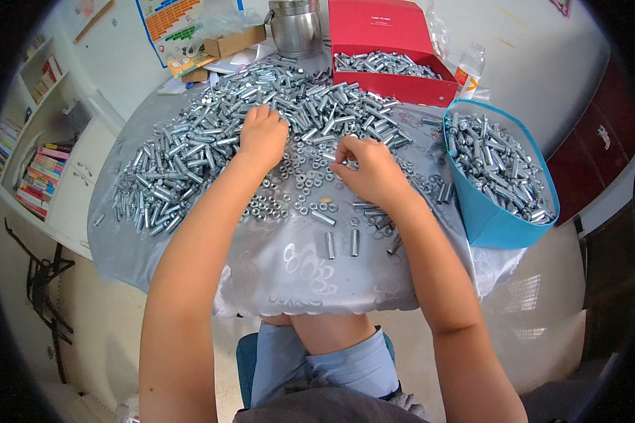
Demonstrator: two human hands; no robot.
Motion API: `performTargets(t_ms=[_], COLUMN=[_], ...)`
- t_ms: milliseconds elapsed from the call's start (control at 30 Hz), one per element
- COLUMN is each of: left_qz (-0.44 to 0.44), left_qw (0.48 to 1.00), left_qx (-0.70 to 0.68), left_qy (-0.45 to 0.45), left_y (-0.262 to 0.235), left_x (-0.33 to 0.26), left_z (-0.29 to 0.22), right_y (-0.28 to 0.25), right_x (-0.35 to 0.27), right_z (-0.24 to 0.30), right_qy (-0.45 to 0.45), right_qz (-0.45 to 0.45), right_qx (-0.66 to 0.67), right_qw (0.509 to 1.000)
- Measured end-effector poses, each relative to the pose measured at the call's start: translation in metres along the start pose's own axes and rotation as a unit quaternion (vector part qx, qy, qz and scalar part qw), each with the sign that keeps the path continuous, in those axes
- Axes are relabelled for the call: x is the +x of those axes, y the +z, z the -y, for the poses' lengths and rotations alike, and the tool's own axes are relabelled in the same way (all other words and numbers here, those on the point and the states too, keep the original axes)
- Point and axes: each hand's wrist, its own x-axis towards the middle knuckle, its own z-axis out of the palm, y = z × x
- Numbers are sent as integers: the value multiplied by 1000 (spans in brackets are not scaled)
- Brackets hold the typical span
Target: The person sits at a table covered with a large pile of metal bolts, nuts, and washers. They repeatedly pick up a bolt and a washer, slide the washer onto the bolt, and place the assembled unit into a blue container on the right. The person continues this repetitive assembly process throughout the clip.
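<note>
My desk [289, 271] wears a shiny grey patterned cloth, and a broad heap of metal sleeves [212, 134] sprawls from nine to twelve o'clock. Loose nuts [296, 187] lie at centre, a red box [395, 81] at one, a blue bin [490, 218] at three.

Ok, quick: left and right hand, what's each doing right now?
Left hand: palm down on the pile of metal sleeves, fingers curled; any hold cannot be told.
Right hand: fingers pinched over the loose nuts; contents hidden.
</note>
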Motion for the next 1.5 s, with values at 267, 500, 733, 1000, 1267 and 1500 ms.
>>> performTargets(t_ms=[267, 500, 733, 1000, 1267, 1500], left_qz=[-16, -10, 77, 61, 8, -78], left_qw=[999, 995, 992, 996, 997, 961], left_qx=[24, 12, 13, 27, -61, -248], left_qy=[-36, -101, -97, -54, 45, -93], left_y=[21, 26, 32, 41, -3, -19], left_x=[12, 18, 34, 32, -5, -39], left_z=[-5, -10, 1, 5, -8, -34], right_y=[-1, -4, -3, -5, -6, -4], right_x=[0, 0, -1, 1, 2, 2], right_z=[-2, -3, -3, -3, -1, 5], right_qy=[-13, -6, -7, 13, 8, 1], right_qz=[11, 14, 28, 39, 34, 18], right_qx=[6, -3, -21, 13, 0, 22], right_qw=[1000, 1000, 999, 999, 999, 1000])
